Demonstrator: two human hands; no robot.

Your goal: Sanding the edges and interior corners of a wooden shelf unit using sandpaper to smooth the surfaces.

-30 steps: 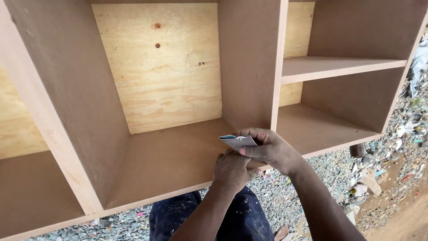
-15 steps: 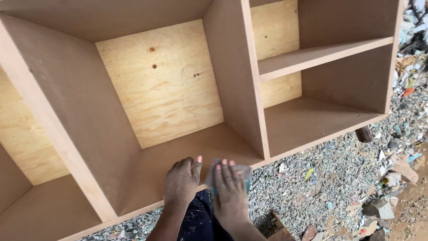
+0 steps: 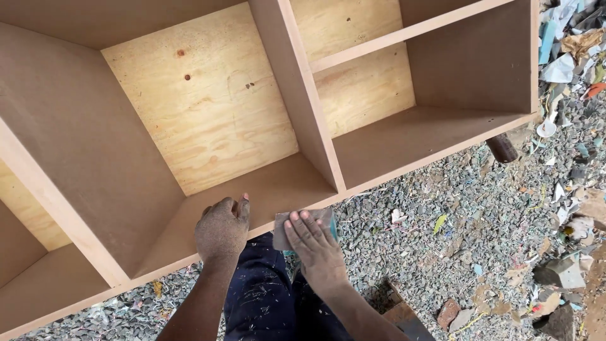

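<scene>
Big brown fibreboard cabinet carcass (image 3: 76,164) lying on its back, pale plywood back panel (image 3: 208,113) showing between the dividers, upright brown divider board (image 3: 297,95) splitting the middle bays. Grey gravel ground (image 3: 454,246) littered with paper scraps along the near edge and right side. Dark paint-flecked trousers (image 3: 265,303) just below the cabinet's near front edge. Left hand (image 3: 222,230) resting knuckles-up on that near edge, fingers curled together, gripping nothing visible. Right hand (image 3: 314,243) just beside it, fingers flat and pressed together on top of a small grey sheet of sandpaper (image 3: 283,228), pinning it against the same front edge, right under the foot of the divider. Sheet poking out past the fingertips on the left and upper side, a sliver of teal backing at its right corner.
</scene>
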